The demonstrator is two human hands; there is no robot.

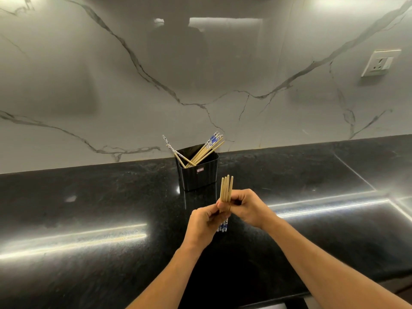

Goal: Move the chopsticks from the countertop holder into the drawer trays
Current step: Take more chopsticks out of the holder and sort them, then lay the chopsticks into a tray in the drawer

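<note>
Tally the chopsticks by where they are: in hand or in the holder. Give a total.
In hand, a bundle gripped by left hand and right hand: 4 tips showing
In the holder, chopsticks: about 8, overlapping, so not exact
Total: about 12

- I stand in a home kitchen.
- A black polished stone countertop [89, 208] meets a white marble-look backsplash [111, 74].
- A wall socket [380, 63] and a chopstick holder [198, 175] belong to it.
</note>
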